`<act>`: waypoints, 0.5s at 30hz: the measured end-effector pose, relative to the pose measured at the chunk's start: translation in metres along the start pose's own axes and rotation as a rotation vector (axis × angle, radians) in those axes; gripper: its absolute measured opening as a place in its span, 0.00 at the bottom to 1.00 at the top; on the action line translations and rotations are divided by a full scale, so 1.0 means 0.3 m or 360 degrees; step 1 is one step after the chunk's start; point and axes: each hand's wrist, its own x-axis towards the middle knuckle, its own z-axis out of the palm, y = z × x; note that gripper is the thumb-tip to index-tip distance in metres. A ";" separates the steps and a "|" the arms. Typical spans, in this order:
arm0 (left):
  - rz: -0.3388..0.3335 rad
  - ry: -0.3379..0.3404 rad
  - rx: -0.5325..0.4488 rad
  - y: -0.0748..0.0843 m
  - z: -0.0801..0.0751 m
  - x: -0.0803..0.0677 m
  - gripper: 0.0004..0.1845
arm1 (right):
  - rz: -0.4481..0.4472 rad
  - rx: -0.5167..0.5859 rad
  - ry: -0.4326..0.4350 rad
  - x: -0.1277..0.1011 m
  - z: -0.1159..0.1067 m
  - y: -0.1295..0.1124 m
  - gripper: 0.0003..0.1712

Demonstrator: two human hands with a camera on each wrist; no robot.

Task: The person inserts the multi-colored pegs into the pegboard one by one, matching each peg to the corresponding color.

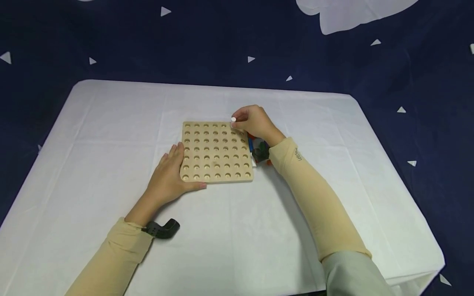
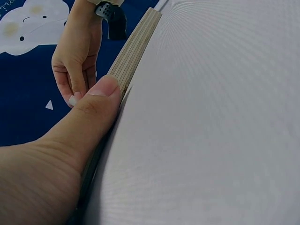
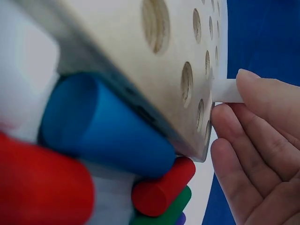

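A square wooden board [image 1: 211, 153] with rows of round holes lies on the table. My left hand [image 1: 167, 174] rests at its near left corner, fingers straight along the left side and thumb along the front edge. In the left wrist view the thumb [image 2: 91, 103] touches the board's layered edge [image 2: 136, 47]. Over the board's far right corner, my right hand [image 1: 255, 121] pinches a small white peg [image 1: 233, 119] between thumb and fingers. In the right wrist view that white peg [image 3: 226, 90] meets the board's face; whether it sits in a hole cannot be told.
Beside the board's right side lie coloured pegs, including a blue peg [image 3: 117, 129], a red peg [image 3: 161, 187] and a green peg [image 3: 168, 206]. My right forearm partly covers them in the head view. A white cloth covers the table [image 1: 122, 111].
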 end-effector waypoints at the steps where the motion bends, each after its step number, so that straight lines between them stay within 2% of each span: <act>1: 0.0001 -0.0002 -0.0001 0.000 0.000 0.000 0.77 | 0.0006 -0.0003 -0.0009 -0.001 0.000 0.000 0.16; 5: -0.0003 -0.0014 0.0003 0.000 -0.003 -0.002 0.77 | 0.0007 0.0002 -0.0029 -0.010 -0.006 0.003 0.21; 9: -0.0012 -0.0018 0.0004 0.000 -0.010 -0.007 0.77 | -0.0055 0.0057 0.0020 -0.043 -0.025 0.009 0.23; 12: -0.0021 -0.0019 -0.0007 0.000 -0.017 -0.011 0.77 | -0.0106 0.0089 0.0075 -0.089 -0.046 0.017 0.20; 15: -0.0032 -0.0020 -0.0018 -0.002 -0.024 -0.015 0.78 | -0.0132 0.0074 0.0066 -0.142 -0.060 0.033 0.16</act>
